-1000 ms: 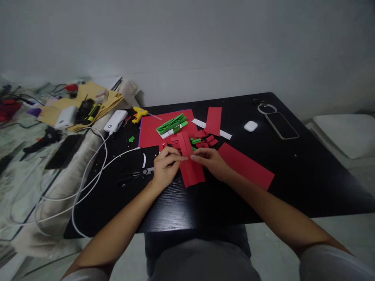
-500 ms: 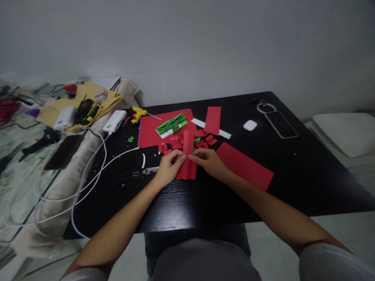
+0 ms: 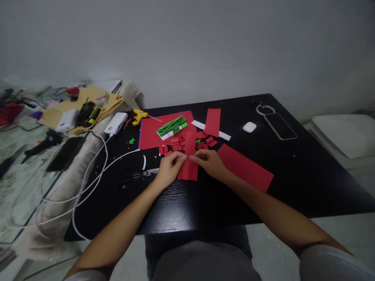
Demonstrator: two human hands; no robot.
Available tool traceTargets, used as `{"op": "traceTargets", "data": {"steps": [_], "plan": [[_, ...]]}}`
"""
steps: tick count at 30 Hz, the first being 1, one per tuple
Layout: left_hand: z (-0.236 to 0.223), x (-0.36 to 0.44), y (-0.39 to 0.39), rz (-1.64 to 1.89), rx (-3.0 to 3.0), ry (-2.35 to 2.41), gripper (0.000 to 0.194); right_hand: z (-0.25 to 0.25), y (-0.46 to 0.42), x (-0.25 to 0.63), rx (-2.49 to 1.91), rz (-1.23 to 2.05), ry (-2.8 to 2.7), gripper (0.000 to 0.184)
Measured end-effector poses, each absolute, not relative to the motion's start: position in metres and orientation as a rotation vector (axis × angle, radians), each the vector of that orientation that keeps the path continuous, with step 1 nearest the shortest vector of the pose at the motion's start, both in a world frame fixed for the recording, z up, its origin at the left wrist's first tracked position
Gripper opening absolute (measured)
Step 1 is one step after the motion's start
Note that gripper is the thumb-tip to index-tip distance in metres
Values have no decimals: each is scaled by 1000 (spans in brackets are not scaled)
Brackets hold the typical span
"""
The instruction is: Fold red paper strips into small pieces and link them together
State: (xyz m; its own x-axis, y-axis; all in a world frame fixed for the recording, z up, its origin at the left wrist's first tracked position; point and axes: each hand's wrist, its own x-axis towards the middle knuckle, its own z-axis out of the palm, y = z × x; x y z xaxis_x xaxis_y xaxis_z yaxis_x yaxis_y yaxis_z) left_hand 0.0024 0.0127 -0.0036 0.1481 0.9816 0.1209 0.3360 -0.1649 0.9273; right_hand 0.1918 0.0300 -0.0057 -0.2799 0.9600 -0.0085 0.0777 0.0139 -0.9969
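Note:
A red paper strip (image 3: pixel 190 168) with lengthwise creases stands out between my hands, narrower at its far end and flared toward me. My left hand (image 3: pixel 171 164) pinches its left edge between thumb and fingers. On the right edge, my right hand (image 3: pixel 208 160) grips it the same way. Just beyond lie several small folded red paper pieces (image 3: pixel 176 144), partly hidden by the strip. Behind them a bundle of folded green paper (image 3: pixel 172 125) rests on a red sheet (image 3: pixel 148 136). Scissors (image 3: pixel 143 174) lie left of my left hand.
A large red paper piece (image 3: pixel 246 166) lies right of my right hand; a smaller red rectangle (image 3: pixel 212 121) overlaps a white strip (image 3: pixel 225 136). A yellow glue gun (image 3: pixel 139 116), white power bank (image 3: pixel 116 123) and cables are left. A white earbud case (image 3: pixel 249 127) and phone (image 3: pixel 280 126) are right.
The strip's two side flaps, which met along a middle seam, now look pressed together into a smoother face. Both hands keep their hold; the view has shifted very slightly.

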Motion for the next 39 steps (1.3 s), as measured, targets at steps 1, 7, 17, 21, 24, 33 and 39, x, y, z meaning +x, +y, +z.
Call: {"op": "traceTargets", "data": {"steps": [1, 7, 17, 21, 24, 33, 39], "plan": [[-4, 3, 13, 1046, 1603, 1290, 29, -6, 31, 192, -1106, 1390, -1466, 26], [-5, 3, 14, 1076, 1524, 1278, 28, -7, 31, 190, -1036, 1464, -1435, 28], [-6, 2, 15, 1038, 1555, 1259, 35, -10, 32, 190, -1028, 1476, -1461, 25], [-10, 0, 17, 1052, 1531, 1259, 35, -10, 35, 191, -1047, 1504, -1424, 25], [-13, -1, 18, 1039, 1535, 1264, 32, -12, 35, 191, -1063, 1467, -1427, 24], [-11, -1, 19, 1031, 1488, 1280, 35, -11, 36, 192, -1109, 1583, -1340, 35], [-10, -2, 22, 1047, 1477, 1244, 33, -8, 40, 196, -1106, 1619, -1321, 36]]}}
